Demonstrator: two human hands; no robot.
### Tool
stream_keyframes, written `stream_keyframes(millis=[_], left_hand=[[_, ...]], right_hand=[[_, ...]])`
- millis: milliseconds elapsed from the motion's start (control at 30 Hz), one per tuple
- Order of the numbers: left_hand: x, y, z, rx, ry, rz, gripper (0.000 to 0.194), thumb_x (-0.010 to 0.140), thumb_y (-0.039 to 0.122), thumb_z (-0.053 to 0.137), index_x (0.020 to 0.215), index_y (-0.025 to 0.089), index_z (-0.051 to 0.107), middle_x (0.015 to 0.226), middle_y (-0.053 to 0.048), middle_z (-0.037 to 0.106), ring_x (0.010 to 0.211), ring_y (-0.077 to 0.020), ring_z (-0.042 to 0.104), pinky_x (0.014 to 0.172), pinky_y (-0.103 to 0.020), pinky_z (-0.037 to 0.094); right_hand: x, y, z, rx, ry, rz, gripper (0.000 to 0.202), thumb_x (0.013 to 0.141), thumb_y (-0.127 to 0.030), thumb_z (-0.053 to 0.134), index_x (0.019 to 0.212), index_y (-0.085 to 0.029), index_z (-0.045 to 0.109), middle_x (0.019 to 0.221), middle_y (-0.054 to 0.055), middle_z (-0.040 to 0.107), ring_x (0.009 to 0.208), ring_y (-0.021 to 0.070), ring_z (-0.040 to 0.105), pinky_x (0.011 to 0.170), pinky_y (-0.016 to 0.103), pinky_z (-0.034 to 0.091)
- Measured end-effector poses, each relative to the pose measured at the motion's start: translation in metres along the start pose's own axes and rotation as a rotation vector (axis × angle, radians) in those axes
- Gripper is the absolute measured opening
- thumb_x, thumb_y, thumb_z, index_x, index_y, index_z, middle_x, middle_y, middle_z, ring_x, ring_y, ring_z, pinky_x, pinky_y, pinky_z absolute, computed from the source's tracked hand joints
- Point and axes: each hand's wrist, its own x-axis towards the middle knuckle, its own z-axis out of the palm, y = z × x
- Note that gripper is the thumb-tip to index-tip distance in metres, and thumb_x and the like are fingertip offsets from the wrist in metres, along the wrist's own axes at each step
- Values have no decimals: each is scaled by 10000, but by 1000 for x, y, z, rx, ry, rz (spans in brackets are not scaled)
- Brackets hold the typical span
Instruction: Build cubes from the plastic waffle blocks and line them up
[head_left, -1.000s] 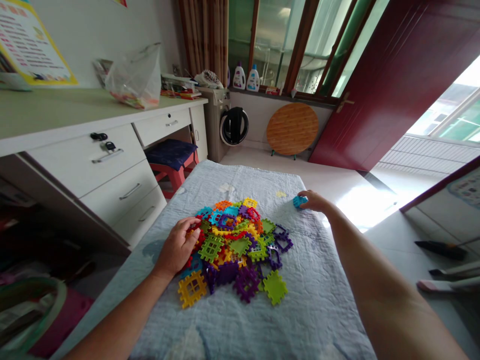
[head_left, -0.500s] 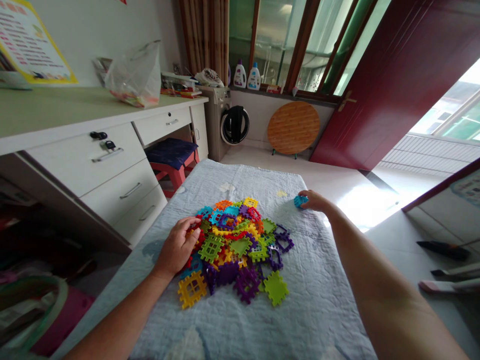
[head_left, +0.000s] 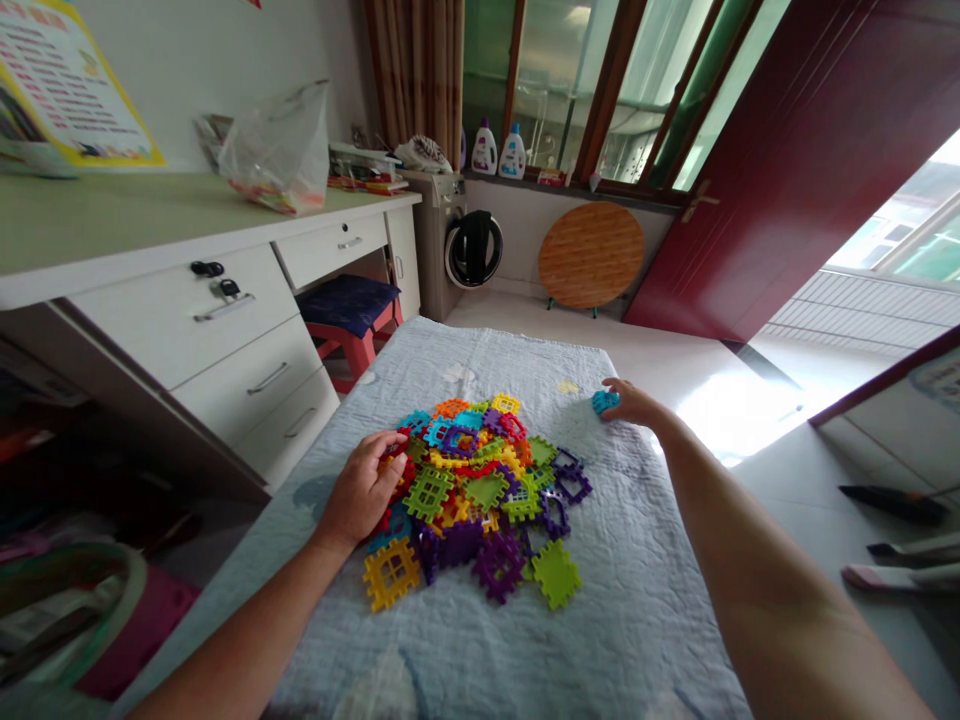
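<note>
A heap of colourful interlocking plastic pieces lies on the cloth-covered table. My left hand rests at the heap's left side, fingers apart, touching red pieces there. Over at the table's far right edge, my right hand has its fingers round a light blue piece, low over the cloth. Nearest me in the heap are a yellow window piece, a purple piece and a green piece.
A white desk with drawers stands at the left, bearing a plastic bag. A stool sits beside it. Behind are a washing machine, a round wooden board and a dark red door.
The view has shifted slightly, moving the scene a little to the right. Both hands keep nearly the same places relative to the table, with the light blue piece still at my right hand.
</note>
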Motion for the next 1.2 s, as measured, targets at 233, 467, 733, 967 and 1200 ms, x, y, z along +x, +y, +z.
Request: stream_keyframes(millis=[233, 467, 733, 967, 1200], left_hand=[[0, 3, 0, -8, -4, -17, 323, 890, 386, 447, 1098, 179, 582, 1158, -95, 597, 1125, -243, 556, 1038, -429, 425], [0, 6, -2, -6, 12, 2, 296, 882, 352, 449, 1077, 181, 592, 1151, -94, 609, 1127, -240, 558, 1032, -427, 428], [-1, 8, -3, -32, 8, -8, 295, 879, 350, 450, 1063, 174, 600, 1135, -95, 611, 1113, -236, 559, 1024, -421, 430], [0, 8, -3, -51, 11, -6, 280, 873, 343, 458, 1050, 179, 601, 1134, -94, 612, 1113, -237, 559, 1030, -432, 427], [0, 9, -3, -50, -3, -13, 293, 872, 347, 447, 1051, 181, 609, 1151, -91, 608, 1123, -239, 555, 1038, -438, 419]], right_hand=[[-18, -46, 1, 102, 243, -35, 699, 689, -325, 683, 1334, -152, 480, 1247, 169, 519, 1170, 316, 500, 1003, 434, 391], [-62, -163, 33, 278, 105, -463, 416, 756, -272, 665, 1165, -229, 606, 1178, 98, 595, 1105, 255, 543, 980, 443, 402], [-67, -214, 52, 357, 69, -395, 424, 824, -231, 539, 1242, -170, 568, 1197, 128, 620, 1108, 260, 549, 977, 435, 398], [-73, -208, 58, 466, 133, -413, 326, 773, -290, 634, 1084, -195, 659, 1031, 88, 660, 961, 229, 596, 889, 399, 450], [-82, -204, 46, 748, 200, -364, 240, 876, -308, 498, 1006, -217, 679, 845, 19, 697, 760, 164, 630, 753, 322, 502]])
